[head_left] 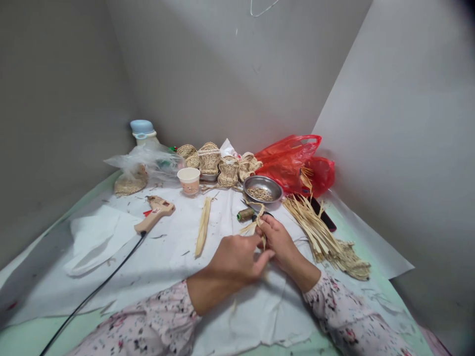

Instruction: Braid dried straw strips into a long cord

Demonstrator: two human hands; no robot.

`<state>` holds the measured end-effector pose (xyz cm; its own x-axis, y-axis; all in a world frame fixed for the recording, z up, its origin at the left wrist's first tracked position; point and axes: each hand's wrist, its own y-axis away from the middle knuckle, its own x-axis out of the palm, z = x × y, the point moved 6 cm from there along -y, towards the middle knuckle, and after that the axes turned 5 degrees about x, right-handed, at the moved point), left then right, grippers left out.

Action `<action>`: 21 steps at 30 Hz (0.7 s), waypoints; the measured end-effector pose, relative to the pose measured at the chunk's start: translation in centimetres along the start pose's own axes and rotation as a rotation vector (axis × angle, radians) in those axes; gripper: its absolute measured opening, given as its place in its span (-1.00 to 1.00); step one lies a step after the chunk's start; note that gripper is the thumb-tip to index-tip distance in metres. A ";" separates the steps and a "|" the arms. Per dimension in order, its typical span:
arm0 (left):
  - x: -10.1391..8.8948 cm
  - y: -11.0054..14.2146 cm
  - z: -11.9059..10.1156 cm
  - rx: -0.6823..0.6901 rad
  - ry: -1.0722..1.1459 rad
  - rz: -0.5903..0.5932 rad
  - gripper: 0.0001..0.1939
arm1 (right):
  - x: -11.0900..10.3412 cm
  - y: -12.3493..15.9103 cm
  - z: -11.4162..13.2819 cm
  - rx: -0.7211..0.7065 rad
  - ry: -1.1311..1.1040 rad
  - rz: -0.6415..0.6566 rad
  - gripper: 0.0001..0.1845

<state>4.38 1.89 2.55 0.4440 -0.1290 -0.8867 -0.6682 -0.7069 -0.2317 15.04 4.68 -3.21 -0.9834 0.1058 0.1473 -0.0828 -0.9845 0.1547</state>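
Observation:
Between my hands is a pale braided strip of dried straw, its top end bent over and loose strands fanning out to the left. My right hand pinches the braid between thumb and fingers. Close against it, my left hand is bent over the lower strands, its thumb reaching right; its fingertips are partly hidden. Just beyond the hands lie a spool of olive thread and dark-handled scissors, partly covered by the braid and right hand.
A glue gun with a black cord lies left; a flat straw strip lies nearer. Behind stand a paper cup, woven pieces, a metal bowl and a red bag. A straw bundle lies right, beside a phone.

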 end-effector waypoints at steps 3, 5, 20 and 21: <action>-2.1 -0.4 1.9 -0.093 0.183 -0.224 -0.70 | 0.3 0.0 0.1 -0.006 -0.007 0.075 -0.78; -2.6 -0.8 3.4 -0.155 0.268 -0.311 -0.76 | 0.7 0.2 0.2 0.004 -0.002 0.128 -0.79; 4.2 -1.1 5.8 -0.342 1.111 0.173 -0.63 | 0.9 0.7 2.0 -0.224 0.421 0.190 -0.86; 4.1 -1.0 5.9 -0.349 1.073 0.188 -0.61 | 0.9 0.7 2.0 -0.218 0.424 0.207 -0.86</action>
<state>3.35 6.20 -3.22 0.7472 -0.6620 -0.0582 -0.6503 -0.7464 0.1413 14.45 4.35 -0.99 -0.9580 -0.1155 -0.2624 0.1328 -0.9899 -0.0492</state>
